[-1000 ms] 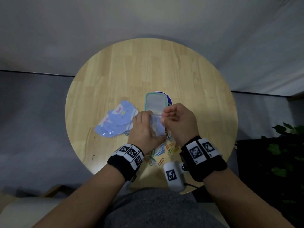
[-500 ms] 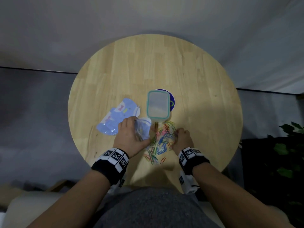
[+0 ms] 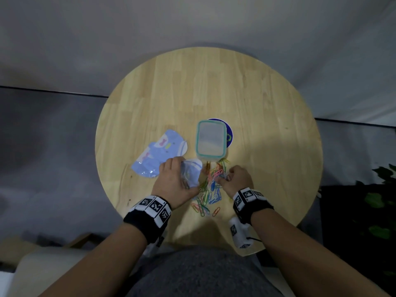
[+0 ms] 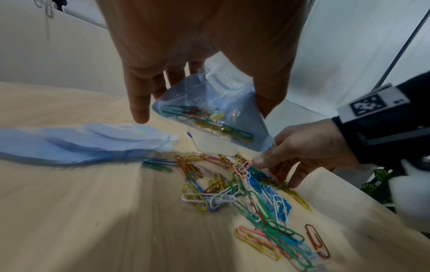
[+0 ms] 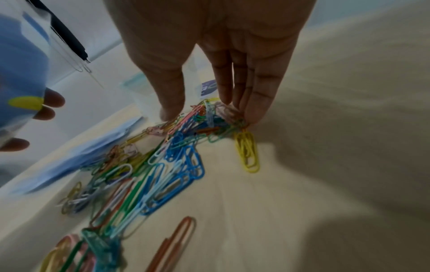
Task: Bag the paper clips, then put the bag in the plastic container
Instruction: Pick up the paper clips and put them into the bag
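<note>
My left hand grips a small clear blue bag just above the table; in the left wrist view the bag holds several coloured paper clips. A pile of coloured paper clips lies on the round wooden table between my hands. My right hand reaches into the pile's far end, and its thumb and fingertips close on a bunch of clips. The plastic container, with a teal-rimmed lid on it, stands just beyond the pile.
Spare blue patterned bags lie flat to the left of the container. A dark blue round sticker peeks out from under the container's right side. A green plant stands off the table's right edge.
Both hands came down from in front of the container to the table. My right hand left the bag's mouth and reached into the clip pile; my left still holds the bag.
</note>
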